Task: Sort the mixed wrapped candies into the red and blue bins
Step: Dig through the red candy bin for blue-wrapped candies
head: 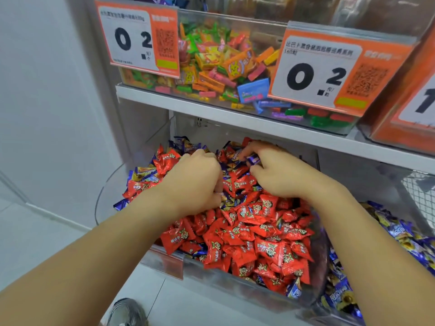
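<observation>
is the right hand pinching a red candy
No, the right hand pinches a small blue-purple wrapped candy between thumb and fingers, above the heap of red wrapped candies.

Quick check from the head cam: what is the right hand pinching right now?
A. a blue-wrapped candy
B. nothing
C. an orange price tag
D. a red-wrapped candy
A: the right hand has its thumb and fingers closed on a blue-wrapped candy above the mostly red pile.
</observation>
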A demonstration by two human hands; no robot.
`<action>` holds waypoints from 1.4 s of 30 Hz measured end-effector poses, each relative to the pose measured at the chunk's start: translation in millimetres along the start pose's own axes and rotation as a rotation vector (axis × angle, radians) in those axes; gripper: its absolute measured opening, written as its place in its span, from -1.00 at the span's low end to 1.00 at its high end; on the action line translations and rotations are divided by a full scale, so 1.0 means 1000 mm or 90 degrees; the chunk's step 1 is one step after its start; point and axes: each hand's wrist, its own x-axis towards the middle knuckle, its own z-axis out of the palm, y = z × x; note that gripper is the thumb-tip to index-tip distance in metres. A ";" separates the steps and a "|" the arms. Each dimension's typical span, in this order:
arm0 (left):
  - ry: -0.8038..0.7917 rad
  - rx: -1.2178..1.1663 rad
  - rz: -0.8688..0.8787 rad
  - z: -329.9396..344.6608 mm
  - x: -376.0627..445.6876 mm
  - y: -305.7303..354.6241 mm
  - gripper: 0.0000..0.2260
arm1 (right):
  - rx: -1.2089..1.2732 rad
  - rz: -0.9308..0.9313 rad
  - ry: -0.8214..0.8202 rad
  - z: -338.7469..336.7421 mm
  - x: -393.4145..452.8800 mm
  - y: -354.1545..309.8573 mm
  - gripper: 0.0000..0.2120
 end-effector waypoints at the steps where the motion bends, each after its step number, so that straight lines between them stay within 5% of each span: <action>1: 0.017 -0.050 -0.005 -0.003 -0.002 -0.004 -0.94 | 0.005 0.000 -0.012 0.001 0.005 -0.003 -0.73; 3: 0.052 -0.186 -0.043 -0.011 -0.008 -0.013 -0.91 | -0.006 -0.008 -0.009 0.006 0.015 -0.012 -0.77; 8: 0.202 -0.424 -0.189 -0.028 -0.019 -0.041 -0.87 | -0.126 -0.060 -0.081 0.028 0.041 -0.017 -0.39; 13: 0.232 -0.328 -0.201 -0.026 -0.019 -0.058 -0.72 | -0.144 -0.082 -0.084 0.031 0.053 -0.014 -0.34; 16: 0.222 -0.324 -0.214 -0.025 -0.018 -0.058 -0.82 | -0.151 -0.088 -0.088 0.032 0.058 -0.015 -0.39; 24: 0.237 -0.309 -0.190 -0.022 -0.009 -0.053 -0.88 | -0.082 -0.081 -0.049 0.041 0.064 -0.012 -0.90; 32: 0.007 -0.048 -0.152 -0.013 0.012 -0.058 -0.70 | 0.069 -0.057 0.046 0.026 0.061 -0.001 -0.95; 42: 0.064 -0.066 -0.166 -0.016 0.006 -0.073 -0.85 | 0.109 -0.117 0.021 0.026 0.043 -0.009 -0.77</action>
